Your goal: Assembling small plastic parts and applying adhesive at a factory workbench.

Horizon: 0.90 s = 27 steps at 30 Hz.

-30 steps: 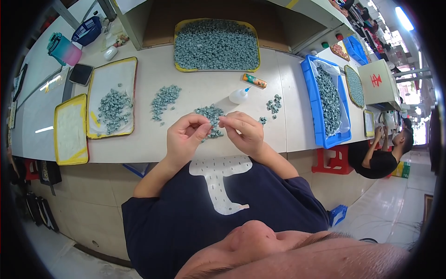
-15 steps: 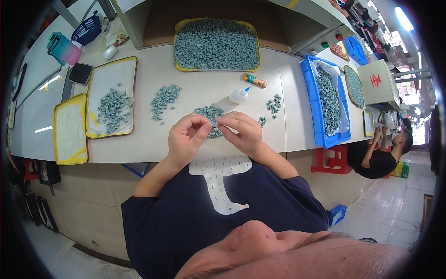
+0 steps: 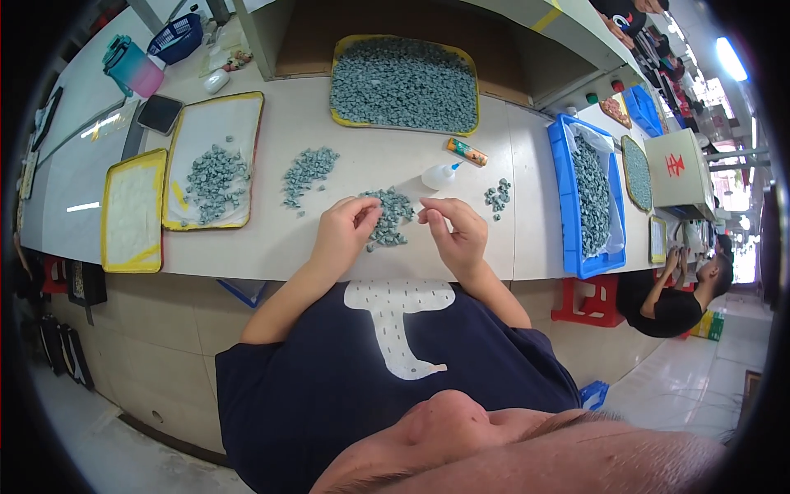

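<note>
Greenish pieces (image 3: 395, 216), chunky (loosely heaped), left hand (image 3: 343, 230) and right hand (image 3: 462, 235), grips unclear

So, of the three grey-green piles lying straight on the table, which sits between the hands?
The middle pile, between the left hand and the right hand; the left pile and the small right pile lie outside them.

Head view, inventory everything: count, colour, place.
small pieces: many, grey-green, across the view
trays: at least three, yellow-edged, left and back
bins: at least two, blue, right
squeeze bottle: one, white, centre
cylinder: one, orange-green, just beyond it
phone: one, black, left
flask: one, teal-pink, far left
basket: one, blue, far left
stool: at least one, red, right
co-worker: one plain, black top, right
left hand: one, bare, centre-left
right hand: one, bare, centre-right
</note>
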Available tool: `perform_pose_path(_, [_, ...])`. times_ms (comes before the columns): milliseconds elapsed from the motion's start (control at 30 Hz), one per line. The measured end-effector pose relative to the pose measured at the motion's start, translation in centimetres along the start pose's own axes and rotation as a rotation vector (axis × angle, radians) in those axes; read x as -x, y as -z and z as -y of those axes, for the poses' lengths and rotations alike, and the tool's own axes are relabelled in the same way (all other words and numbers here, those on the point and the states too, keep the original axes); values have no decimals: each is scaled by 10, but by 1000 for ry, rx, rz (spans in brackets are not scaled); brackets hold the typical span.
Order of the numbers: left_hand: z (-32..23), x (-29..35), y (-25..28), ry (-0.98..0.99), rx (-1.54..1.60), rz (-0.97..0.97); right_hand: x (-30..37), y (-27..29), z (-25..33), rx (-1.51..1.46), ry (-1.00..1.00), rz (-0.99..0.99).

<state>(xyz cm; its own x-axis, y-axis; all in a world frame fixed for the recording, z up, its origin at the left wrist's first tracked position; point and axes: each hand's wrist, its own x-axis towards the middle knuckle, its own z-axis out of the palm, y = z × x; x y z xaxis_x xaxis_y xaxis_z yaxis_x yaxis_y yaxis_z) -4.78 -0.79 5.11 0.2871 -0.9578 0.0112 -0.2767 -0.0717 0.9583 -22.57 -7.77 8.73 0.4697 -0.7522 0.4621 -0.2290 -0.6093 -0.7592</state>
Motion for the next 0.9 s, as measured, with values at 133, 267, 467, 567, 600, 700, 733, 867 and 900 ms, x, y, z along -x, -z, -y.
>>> perform_pose_path(133, [10, -2, 27, -186, -255, -207, 11, 6, -15, 105, -147, 2])
perform_pose_path(267, [21, 7, 55, -204, -607, -289, 22, 9, -36, 216, -283, -132])
perform_pose_path(467, [36, 14, 64, -68, -690, -222, 7, 8, -54, 240, -207, -324])
perform_pose_path(567, [38, 14, 55, -77, -649, -209, 5, 7, -61, 305, -240, -81])
perform_pose_path(600, [34, 13, 51, -77, -616, -198, 2, 9, -61, 307, -240, -85])
perform_pose_path(700, [18, 11, 38, -7, -423, -127, -6, 17, -55, 101, -623, 189])
perform_pose_path(733, [10, 10, 33, 67, -264, -70, -4, 19, -56, 103, -625, 185])
perform_pose_path(867, [-5, 4, 11, 194, 312, 143, 7, 18, -66, -74, -574, 43])
perform_pose_path(900, [-8, 3, 6, 219, 522, 223, 11, 18, -68, -79, -515, 18])
